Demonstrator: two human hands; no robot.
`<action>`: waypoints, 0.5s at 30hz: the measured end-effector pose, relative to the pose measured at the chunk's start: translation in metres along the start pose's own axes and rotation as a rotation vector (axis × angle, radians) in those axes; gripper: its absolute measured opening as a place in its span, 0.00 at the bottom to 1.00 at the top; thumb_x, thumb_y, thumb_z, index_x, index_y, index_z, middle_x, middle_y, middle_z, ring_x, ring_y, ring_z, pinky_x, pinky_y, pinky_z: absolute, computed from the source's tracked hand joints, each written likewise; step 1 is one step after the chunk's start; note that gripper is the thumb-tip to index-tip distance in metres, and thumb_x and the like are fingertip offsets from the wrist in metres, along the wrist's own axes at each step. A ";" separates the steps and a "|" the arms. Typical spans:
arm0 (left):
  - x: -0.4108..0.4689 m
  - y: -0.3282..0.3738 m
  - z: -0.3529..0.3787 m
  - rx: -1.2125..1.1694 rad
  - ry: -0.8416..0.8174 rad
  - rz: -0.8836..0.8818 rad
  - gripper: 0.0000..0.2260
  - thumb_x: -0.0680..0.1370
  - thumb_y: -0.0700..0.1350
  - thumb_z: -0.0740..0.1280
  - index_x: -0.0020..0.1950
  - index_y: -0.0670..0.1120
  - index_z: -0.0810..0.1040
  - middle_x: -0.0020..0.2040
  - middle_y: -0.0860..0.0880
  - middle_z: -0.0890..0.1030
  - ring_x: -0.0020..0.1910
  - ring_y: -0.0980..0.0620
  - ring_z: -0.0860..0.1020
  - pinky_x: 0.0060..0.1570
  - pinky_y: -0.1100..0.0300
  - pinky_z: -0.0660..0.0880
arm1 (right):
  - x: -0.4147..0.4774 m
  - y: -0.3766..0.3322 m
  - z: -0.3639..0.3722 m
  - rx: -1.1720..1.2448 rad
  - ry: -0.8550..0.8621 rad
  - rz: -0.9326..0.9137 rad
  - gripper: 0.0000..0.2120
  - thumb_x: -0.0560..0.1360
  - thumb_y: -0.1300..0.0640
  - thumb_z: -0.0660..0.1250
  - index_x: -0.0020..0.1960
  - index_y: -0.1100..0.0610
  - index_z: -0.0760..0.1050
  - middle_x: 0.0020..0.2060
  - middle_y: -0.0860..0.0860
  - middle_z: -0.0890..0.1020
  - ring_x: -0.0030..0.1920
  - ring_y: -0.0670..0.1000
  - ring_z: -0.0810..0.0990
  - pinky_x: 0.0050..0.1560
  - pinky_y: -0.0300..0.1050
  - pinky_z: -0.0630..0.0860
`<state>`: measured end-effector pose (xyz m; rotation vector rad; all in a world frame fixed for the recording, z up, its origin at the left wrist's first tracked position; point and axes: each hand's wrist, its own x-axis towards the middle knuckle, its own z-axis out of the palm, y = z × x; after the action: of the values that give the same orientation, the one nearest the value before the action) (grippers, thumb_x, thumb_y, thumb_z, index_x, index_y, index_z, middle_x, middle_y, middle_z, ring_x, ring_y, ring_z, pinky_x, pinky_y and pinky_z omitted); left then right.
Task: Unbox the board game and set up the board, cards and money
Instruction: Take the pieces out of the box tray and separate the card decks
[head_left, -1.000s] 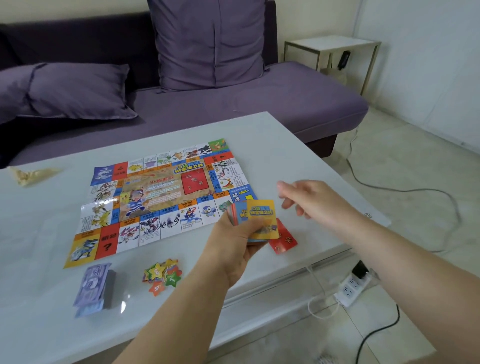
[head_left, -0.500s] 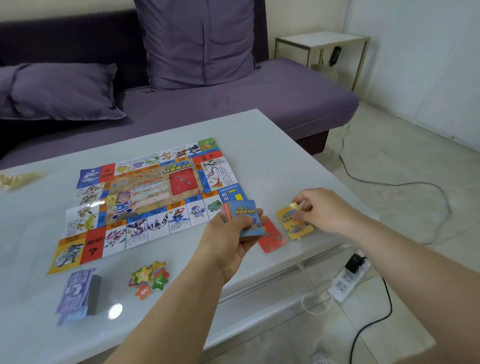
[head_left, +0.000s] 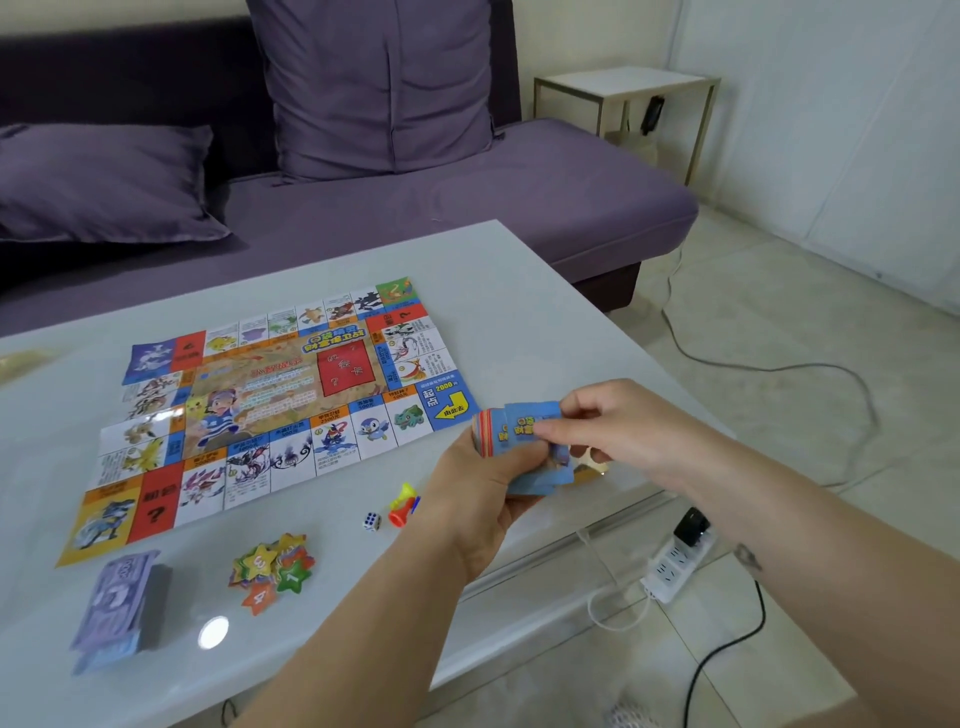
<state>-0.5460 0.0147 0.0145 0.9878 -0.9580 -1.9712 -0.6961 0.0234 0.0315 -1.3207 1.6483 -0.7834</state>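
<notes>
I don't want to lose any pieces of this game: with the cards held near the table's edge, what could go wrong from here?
The left hand grips the stack of cards while the right hand pinches the top card, close to the edge of the table. A slip could scatter cards to the floor by the power strip. The left forearm lies close to the die and pawns and might sweep them off.

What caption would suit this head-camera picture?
Left hand holds a card deck while right hand pinches its top card beside the board.
</notes>
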 end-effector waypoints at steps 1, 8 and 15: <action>0.000 0.000 0.001 -0.030 -0.003 -0.013 0.07 0.77 0.34 0.62 0.50 0.43 0.77 0.39 0.45 0.84 0.37 0.51 0.83 0.44 0.57 0.80 | 0.001 0.000 -0.003 -0.001 0.001 0.002 0.12 0.72 0.51 0.72 0.37 0.60 0.79 0.33 0.52 0.80 0.34 0.48 0.73 0.38 0.41 0.68; 0.004 -0.003 0.002 -0.006 0.028 0.010 0.08 0.78 0.33 0.61 0.51 0.44 0.76 0.41 0.47 0.85 0.39 0.48 0.82 0.54 0.47 0.75 | 0.002 0.002 -0.024 0.142 0.008 0.067 0.05 0.75 0.57 0.69 0.40 0.54 0.82 0.31 0.47 0.78 0.35 0.45 0.73 0.41 0.40 0.70; 0.006 -0.006 0.006 0.006 0.072 0.044 0.10 0.76 0.34 0.65 0.54 0.45 0.75 0.44 0.45 0.85 0.43 0.45 0.83 0.55 0.47 0.76 | -0.002 0.002 -0.008 0.160 -0.026 0.039 0.05 0.75 0.57 0.69 0.42 0.53 0.82 0.34 0.50 0.81 0.34 0.45 0.76 0.37 0.39 0.71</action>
<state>-0.5549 0.0145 0.0102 1.0253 -0.9387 -1.8854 -0.7037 0.0256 0.0334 -1.1789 1.5528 -0.8528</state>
